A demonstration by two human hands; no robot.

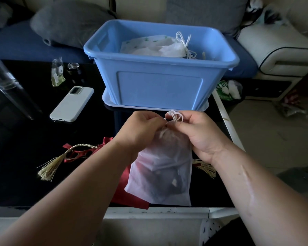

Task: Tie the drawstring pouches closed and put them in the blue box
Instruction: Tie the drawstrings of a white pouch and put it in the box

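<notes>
Through the head camera, the blue box (160, 89) stands on the far side of the black table (25, 139), straight beyond my hands. It appears to rest on its own lid (108, 102). White pouches (160, 48) already lie inside, bunched toward the right end, and one shows a looped, knotted cord. I cannot count them exactly, but part of the job looks done.

The pouch in hand is a translucent white pouch (164, 167). Its neck is gathered between my hands, just in front of the box's near wall. Its body runs back toward me and ends near the table's front edge.

My left hand (140, 128) is curled, its fingertips pinching the gathered neck and cord from the left. My right hand (201, 134) is curled too, pinching the cord from the right, with its heel beside the pouch's upper right edge. Small loops of the white drawstring (176, 116) stand up just above my fingertips. I judge the knot is forming but not yet pulled tight.

Once it is tied, this pouch has to be lifted forward into the box.

A red pouch (130, 194) lies under the white one, its gold tassel (48, 169) trailing out to the left. I cannot tell whether it is tied, and it looks to be next.
</notes>
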